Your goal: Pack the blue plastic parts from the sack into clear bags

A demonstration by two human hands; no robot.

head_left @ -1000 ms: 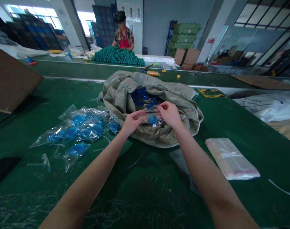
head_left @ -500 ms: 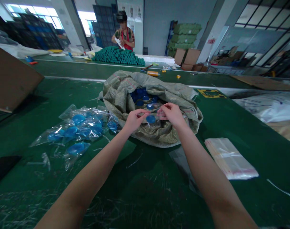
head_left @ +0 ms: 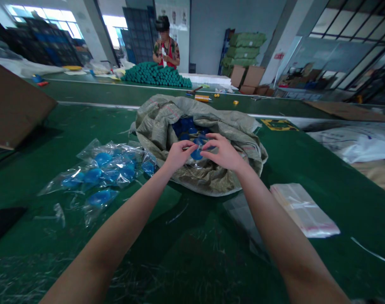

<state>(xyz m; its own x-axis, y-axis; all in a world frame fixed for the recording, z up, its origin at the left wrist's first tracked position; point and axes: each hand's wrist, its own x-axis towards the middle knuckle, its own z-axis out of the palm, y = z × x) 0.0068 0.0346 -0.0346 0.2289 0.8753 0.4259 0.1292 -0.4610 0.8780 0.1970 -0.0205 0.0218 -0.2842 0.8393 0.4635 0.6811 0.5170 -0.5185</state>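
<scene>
Since the earlier frame, the left grip (head_left: 179,155) and the right grip (head_left: 222,152) have closed in toward each other, and the blue cap (head_left: 197,153) has risen slightly, now tucked beneath the fingers of both. Both grips are curled and clenched on the cap from either side, with the right fingers (head_left: 208,141) arching over its top. Any thin clear plastic around the cap is too faint to make out.

The cap sits between the grips, directly above the open woven sack (head_left: 156,122), whose folded rim lies just under both wrists. More blue caps (head_left: 183,126) lie heaped inside the sack, just beyond the grips. To the left of the left grip, a pile of bagged blue caps (head_left: 103,166) rests on the green desk (head_left: 186,266), its nearest bag almost touching the sack. To the right of the right grip and nearer the camera lies a flat stack of empty clear bags (head_left: 302,210).

Well beyond the grips, a co-worker (head_left: 166,52) stands behind a long pile of green rolls (head_left: 156,76), with both hands raised at chest height around a pale item.
</scene>
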